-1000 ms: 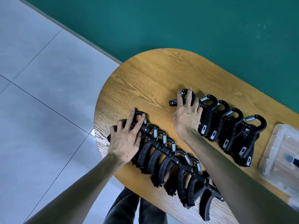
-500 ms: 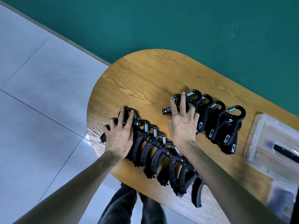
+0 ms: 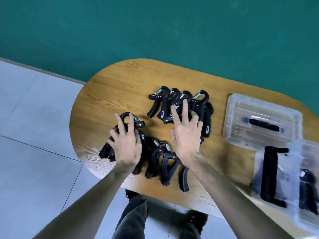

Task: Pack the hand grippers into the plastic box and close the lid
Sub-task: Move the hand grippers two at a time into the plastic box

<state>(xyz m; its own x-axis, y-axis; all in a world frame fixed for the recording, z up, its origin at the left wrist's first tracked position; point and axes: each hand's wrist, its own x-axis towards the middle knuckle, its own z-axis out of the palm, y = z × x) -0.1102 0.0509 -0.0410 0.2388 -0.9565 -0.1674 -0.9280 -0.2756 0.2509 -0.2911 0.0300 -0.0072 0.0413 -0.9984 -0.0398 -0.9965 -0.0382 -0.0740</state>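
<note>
- Head view: my left hand (image 3: pixel 126 145) lies flat, fingers spread, on the near row of hand grippers (image 3: pixel 155 157); my right hand (image 3: pixel 187 133) lies spread on the far row (image 3: pixel 179 104).
- Most grippers remain unpacked on the table (image 3: pixel 107 94); something dark already sits in the blurred plastic box (image 3: pixel 293 175), I judge. Its lid (image 3: pixel 262 119) lies apart.
- The near row sits beside the table edge; bare wood separates rows from box.

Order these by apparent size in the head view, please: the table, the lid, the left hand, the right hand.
1. table
2. lid
3. left hand and right hand: they look alike, so no ranking between them.
</note>
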